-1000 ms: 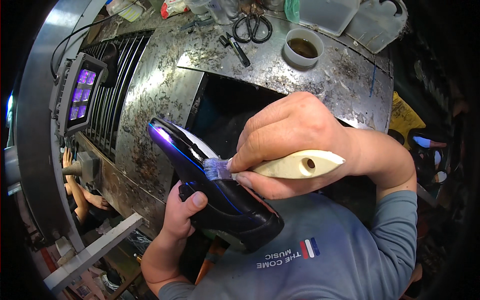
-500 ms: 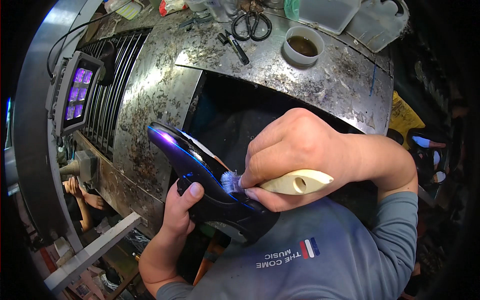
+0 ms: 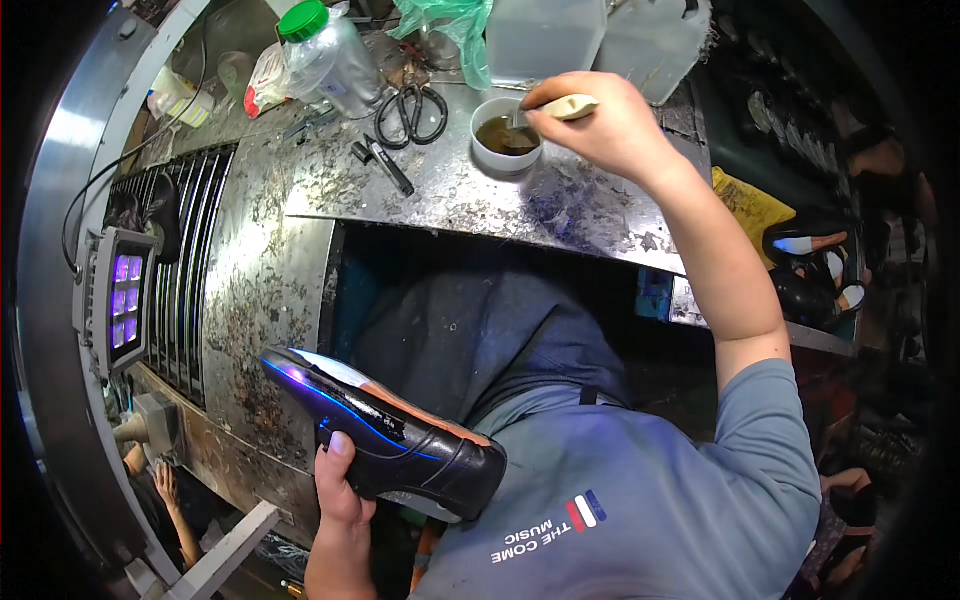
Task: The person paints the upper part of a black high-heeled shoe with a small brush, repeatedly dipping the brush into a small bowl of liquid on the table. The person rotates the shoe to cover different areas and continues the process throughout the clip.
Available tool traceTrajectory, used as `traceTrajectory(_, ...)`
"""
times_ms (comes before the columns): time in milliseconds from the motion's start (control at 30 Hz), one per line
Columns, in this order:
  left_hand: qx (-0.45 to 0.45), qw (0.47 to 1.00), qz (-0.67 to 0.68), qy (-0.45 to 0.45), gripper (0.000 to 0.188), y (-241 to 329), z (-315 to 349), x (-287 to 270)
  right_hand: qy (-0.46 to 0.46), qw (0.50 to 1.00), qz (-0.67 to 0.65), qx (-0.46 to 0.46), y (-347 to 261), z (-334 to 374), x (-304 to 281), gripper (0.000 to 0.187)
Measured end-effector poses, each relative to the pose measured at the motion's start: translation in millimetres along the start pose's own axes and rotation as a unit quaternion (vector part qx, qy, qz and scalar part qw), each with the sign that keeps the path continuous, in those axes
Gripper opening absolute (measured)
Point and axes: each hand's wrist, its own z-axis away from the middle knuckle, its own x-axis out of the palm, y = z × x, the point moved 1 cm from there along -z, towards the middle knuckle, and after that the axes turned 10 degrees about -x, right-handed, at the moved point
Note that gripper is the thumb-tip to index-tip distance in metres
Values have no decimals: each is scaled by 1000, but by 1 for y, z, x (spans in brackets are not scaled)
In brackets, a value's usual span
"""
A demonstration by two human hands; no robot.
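Observation:
My left hand (image 3: 342,490) is wrapped round a black shoe (image 3: 425,455), its thumb pressed on the side. The shoe is tilted toe up to the left, its heel end against my shirt. A thin blue glowing line runs along its side, and its bottom shows white and brown strips. Over the metal bench, my right hand (image 3: 610,125) grips a brush (image 3: 572,107) by its pale handle. The brush's lower end dips into a white cup (image 3: 507,163) of brown liquid, so its bristles are hard to make out.
Scissors (image 3: 411,117), a black marker (image 3: 391,168) and a green-lidded jar (image 3: 335,68) stand or lie left of the cup. Translucent containers (image 3: 545,45) are behind it. A purple-lit lamp (image 3: 125,300) hangs left by a metal grille (image 3: 190,280). Another person's hand (image 3: 168,488) shows lower left.
My right hand has carried the brush from the shoe's side up and away to the cup. The shoe sits lower and further left in the picture, and the view has shifted.

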Motion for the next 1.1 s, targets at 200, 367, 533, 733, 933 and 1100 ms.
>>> traceTrajectory(200, 2, 1000, -1, 11, 64, 3, -3, 11, -98, 986, 133, 6, 23, -2, 42, 20)
traceTrajectory(367, -2, 999, 19, 27, 68, 5, -1, 14, 83, 994, 39, -57, 5, -4, 14, 18)
traceTrajectory(533, 0, 999, 21, 25, 67, 9, -3, 17, 36, 997, 50, -51, 9, 1, 22, 19)
traceTrajectory(733, 6, 1000, 17, 17, 67, 10, -2, 17, 144, 986, -59, -58, 4, 6, 11, 21)
traceTrajectory(933, 5, 1000, 21, 7, 63, 14, -2, 22, 44, 997, -55, -17, 18, 13, 25, 24)
traceTrajectory(1100, -13, 1000, 15, 3, 64, 16, 0, 23, 30, 965, -241, -100, -47, 6, 6, 23)
